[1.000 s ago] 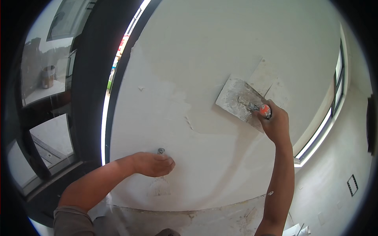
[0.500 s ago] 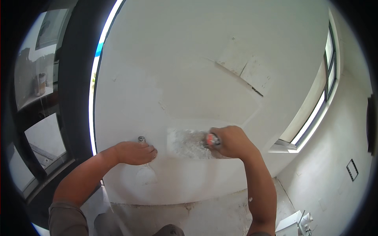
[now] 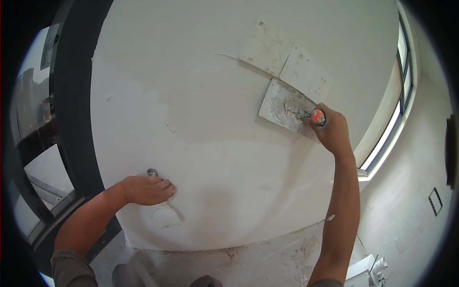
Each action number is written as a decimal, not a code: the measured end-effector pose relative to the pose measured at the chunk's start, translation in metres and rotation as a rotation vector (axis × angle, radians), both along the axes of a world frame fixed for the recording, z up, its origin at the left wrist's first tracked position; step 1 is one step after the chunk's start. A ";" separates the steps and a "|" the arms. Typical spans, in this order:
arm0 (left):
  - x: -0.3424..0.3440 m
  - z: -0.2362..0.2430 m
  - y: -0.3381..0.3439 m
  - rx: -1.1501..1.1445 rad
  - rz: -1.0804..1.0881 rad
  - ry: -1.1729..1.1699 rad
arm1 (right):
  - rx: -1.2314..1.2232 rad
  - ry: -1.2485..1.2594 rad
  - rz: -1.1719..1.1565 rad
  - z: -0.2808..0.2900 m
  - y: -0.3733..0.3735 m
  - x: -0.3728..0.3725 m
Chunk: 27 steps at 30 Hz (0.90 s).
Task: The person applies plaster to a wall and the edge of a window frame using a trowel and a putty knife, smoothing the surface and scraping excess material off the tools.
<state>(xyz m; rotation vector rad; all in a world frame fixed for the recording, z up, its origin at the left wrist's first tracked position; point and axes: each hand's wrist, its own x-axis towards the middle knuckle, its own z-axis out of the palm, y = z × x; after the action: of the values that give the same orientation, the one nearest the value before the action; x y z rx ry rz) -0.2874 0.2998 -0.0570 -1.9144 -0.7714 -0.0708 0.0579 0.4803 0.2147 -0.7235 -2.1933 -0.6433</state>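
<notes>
My right hand (image 3: 330, 126) is closed round the orange-ended handle of a plastering trowel (image 3: 282, 106). Its broad rectangular blade, smeared with white plaster, lies at a tilt against the pale wall (image 3: 220, 115), just below two plaster-stained flat panels (image 3: 287, 62). At the lower left, my left hand (image 3: 149, 190) grips a putty knife (image 3: 167, 217). The dark butt of its handle shows above my fingers and the whitish blade hangs below them. Most of that handle is hidden in my fist.
A dark-framed glass door or window (image 3: 71, 119) borders the wall on the left. Another window (image 3: 392, 105) is set at the right, beside a wall with a rectangular black-framed box (image 3: 435, 201). The dusty floor (image 3: 267, 258) runs below, with white pipe fittings (image 3: 377, 268) at lower right.
My right hand has swept the trowel up and to the right, from low on the wall to the two panels. My left hand still grips the putty knife, slightly farther left and lower in view.
</notes>
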 end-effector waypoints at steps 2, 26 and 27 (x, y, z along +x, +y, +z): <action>0.004 0.005 -0.001 0.016 0.001 0.008 | -0.020 -0.029 -0.011 0.009 -0.001 0.000; 0.002 -0.006 0.007 0.107 -0.010 -0.028 | 0.011 -0.019 0.033 0.003 0.036 0.038; 0.003 -0.007 0.007 0.095 -0.012 -0.036 | -0.001 -0.026 0.031 0.006 0.036 0.038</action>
<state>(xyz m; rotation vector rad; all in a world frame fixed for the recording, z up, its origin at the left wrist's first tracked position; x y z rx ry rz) -0.2844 0.3070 -0.0638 -1.8325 -0.7673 -0.1470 0.0963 0.5162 0.2204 -0.6842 -2.2244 -0.6395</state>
